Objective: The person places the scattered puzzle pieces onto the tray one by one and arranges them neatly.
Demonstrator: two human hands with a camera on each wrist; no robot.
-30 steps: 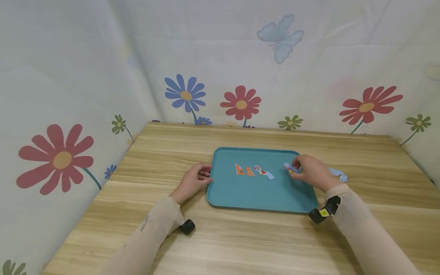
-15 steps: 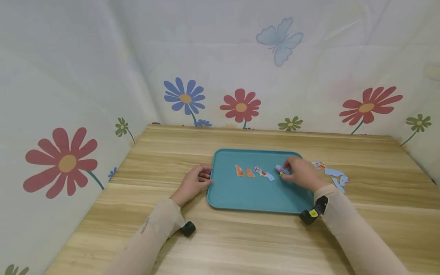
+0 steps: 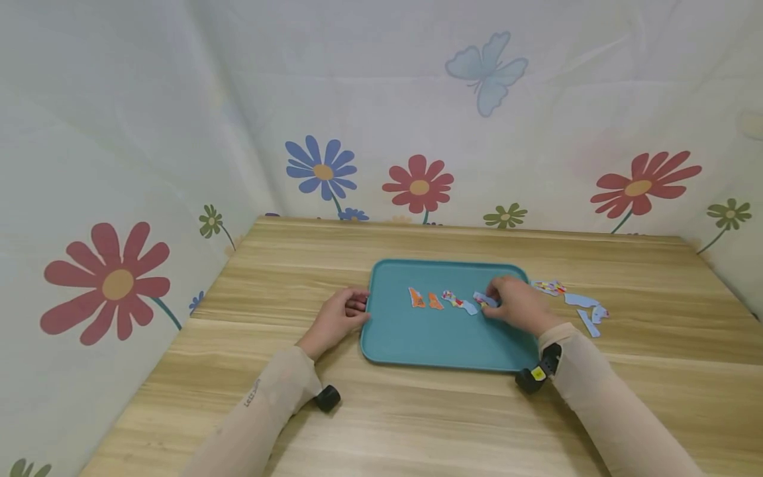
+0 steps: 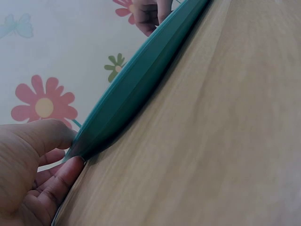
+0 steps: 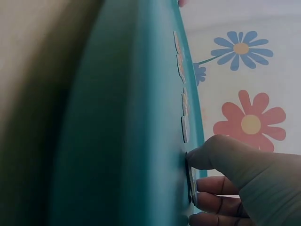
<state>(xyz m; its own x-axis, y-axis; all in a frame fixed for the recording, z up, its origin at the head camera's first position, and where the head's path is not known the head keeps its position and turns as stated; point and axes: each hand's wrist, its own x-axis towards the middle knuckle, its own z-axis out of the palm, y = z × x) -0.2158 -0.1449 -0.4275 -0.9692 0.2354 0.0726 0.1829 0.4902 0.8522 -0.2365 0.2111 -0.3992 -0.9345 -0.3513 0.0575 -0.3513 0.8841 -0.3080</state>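
Observation:
On the teal tray my right hand holds a light-blue puzzle piece between thumb and fingers. The right wrist view shows this piece low against the tray surface, thumb on its near edge. To its left lie an orange piece, a smaller orange piece and a patterned red, white and blue piece, in a rough row. My left hand grips the tray's left edge; in the left wrist view its thumb and fingers meet the rim.
Several more pieces lie on the wooden table right of the tray: a colourful one, a light-blue one and a narrow strip among them. A flower-printed cloth stands behind and at the sides.
My right hand has moved left over the tray with the puzzle piece and lowered it near the patterned piece. Pieces beside the tray have come into view. My left hand stays put.

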